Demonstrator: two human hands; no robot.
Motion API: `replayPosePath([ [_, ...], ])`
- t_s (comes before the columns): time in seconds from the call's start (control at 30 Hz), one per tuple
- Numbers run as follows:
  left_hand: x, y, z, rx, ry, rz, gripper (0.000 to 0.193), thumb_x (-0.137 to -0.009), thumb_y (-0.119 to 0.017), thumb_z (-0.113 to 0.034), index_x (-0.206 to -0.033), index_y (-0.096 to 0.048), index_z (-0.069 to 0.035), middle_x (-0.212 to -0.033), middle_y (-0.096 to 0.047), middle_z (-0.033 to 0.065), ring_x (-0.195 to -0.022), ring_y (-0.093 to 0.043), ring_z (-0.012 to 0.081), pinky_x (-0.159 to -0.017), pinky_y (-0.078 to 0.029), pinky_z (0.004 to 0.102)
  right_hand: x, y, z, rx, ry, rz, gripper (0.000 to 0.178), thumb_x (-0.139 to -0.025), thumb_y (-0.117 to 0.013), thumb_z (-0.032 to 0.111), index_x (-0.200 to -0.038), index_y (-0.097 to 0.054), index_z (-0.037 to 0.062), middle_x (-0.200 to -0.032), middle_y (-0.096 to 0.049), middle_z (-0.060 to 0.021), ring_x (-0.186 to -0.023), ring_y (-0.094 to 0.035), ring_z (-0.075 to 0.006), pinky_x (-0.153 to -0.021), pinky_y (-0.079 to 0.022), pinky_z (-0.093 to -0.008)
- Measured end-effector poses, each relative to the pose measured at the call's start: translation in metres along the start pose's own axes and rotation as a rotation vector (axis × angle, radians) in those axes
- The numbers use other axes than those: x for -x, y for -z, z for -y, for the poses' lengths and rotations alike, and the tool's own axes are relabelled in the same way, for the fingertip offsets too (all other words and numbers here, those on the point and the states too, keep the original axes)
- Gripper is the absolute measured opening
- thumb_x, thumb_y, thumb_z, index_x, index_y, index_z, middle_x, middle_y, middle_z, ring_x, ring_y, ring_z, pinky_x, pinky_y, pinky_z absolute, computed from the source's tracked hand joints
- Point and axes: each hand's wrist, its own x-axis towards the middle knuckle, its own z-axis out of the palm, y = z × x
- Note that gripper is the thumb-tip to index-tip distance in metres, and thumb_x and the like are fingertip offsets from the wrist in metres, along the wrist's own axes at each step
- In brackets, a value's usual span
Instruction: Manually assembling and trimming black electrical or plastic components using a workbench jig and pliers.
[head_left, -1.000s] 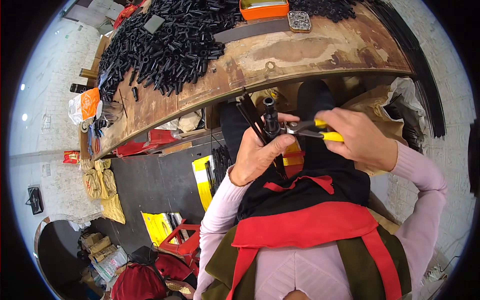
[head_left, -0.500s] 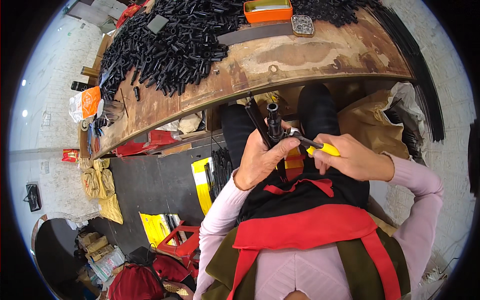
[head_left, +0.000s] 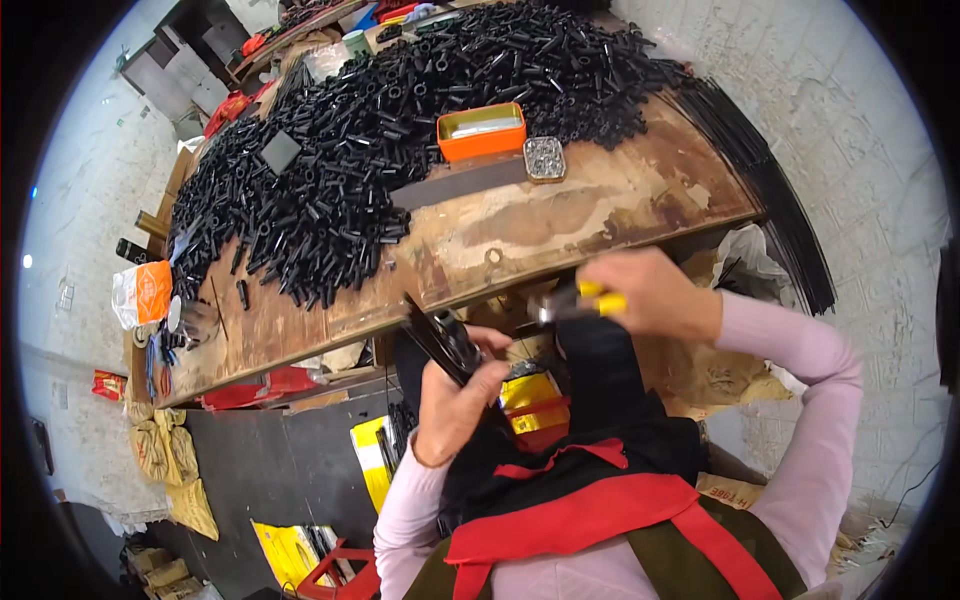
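Note:
My left hand (head_left: 450,410) is closed round a short black tubular fitting (head_left: 449,326) and several slim black rods (head_left: 425,338), held over my lap just off the table's front edge. The fingers hide the fitting's lower part. Gripped in my right hand (head_left: 655,297) are pliers with yellow handles (head_left: 606,302), up near the table edge and apart from the fitting. Motion blurs their metal head, so I cannot tell whether anything is in the jaws.
Across the wooden table (head_left: 590,230) spreads a big heap of black tubular pieces (head_left: 330,200). In front of it stand an orange box (head_left: 482,146) and a tin of small metal bits (head_left: 545,180). Long black rods (head_left: 770,190) overhang the right end. A yellow bag (head_left: 530,400) lies below.
The pliers were at the fitting's side; my right hand has lifted them away, up toward the table. My left hand still holds the fitting and rods. The view has shifted, showing more table.

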Motion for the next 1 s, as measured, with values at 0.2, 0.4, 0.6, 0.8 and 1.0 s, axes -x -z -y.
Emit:
replayPosePath([
  [0.2, -0.002, -0.004, 0.036, 0.114, 0.041, 0.040, 0.043, -0.090, -0.070, -0.022, -0.120, -0.051, 0.002, -0.070, -0.051, 0.0015, -0.057, -0.048, 0.0098, -0.053, -0.039, 0.0242, -0.086, 0.000, -0.121, 0.275, -0.238, -0.049, 0.016, -0.081, -0.061, 0.009, -0.096, -0.065, 0.0048, -0.091, -0.065, -0.0161, -0.086, -0.063, -0.0361, -0.072, -0.049, -0.0457],
  [0.4, -0.005, 0.002, 0.047, 0.161, 0.064, 0.103, 0.039, -0.095, -0.065, -0.015, -0.127, -0.050, -0.001, -0.080, -0.052, -0.0026, -0.068, -0.048, 0.0050, -0.062, -0.040, 0.0203, -0.119, -0.017, -0.169, 0.511, -0.271, 0.038, 0.019, -0.081, -0.058, 0.011, -0.096, -0.066, 0.0031, -0.092, -0.069, -0.0151, -0.085, -0.067, -0.0354, -0.074, -0.053, -0.0485],
  [0.6, -0.002, 0.007, 0.045, 0.124, 0.046, 0.054, 0.046, -0.093, -0.069, -0.027, -0.124, -0.049, 0.002, -0.072, -0.049, 0.0012, -0.060, -0.048, 0.0093, -0.057, -0.040, 0.0246, -0.139, -0.011, -0.149, 0.374, -0.391, 0.040, 0.021, -0.083, -0.061, 0.018, -0.096, -0.069, 0.0045, -0.092, -0.070, -0.0156, -0.087, -0.068, -0.0353, -0.074, -0.053, -0.0474],
  [0.8, 0.009, -0.002, 0.043, 0.164, 0.016, 0.084, 0.035, -0.097, -0.064, -0.021, -0.124, -0.053, -0.001, -0.077, -0.049, -0.0039, -0.066, -0.046, 0.0045, -0.060, -0.039, 0.0204, -0.146, -0.001, -0.184, -0.303, -0.727, -0.018, 0.018, -0.080, -0.067, 0.018, -0.085, -0.065, 0.0009, -0.066, -0.062, -0.0072, -0.048, -0.058, -0.0130, -0.043, -0.046, -0.0292],
  [1.0, 0.025, -0.001, 0.041, 0.173, 0.003, 0.097, 0.041, -0.098, -0.063, -0.026, -0.125, -0.048, 0.001, -0.077, -0.045, -0.0013, -0.062, -0.043, 0.0076, -0.057, -0.038, 0.0240, -0.157, -0.001, -0.189, -0.827, -0.917, -0.108, 0.016, -0.080, -0.068, 0.016, -0.079, -0.058, 0.0043, -0.062, -0.058, -0.0057, -0.045, -0.055, -0.0160, -0.041, -0.046, -0.0308],
])
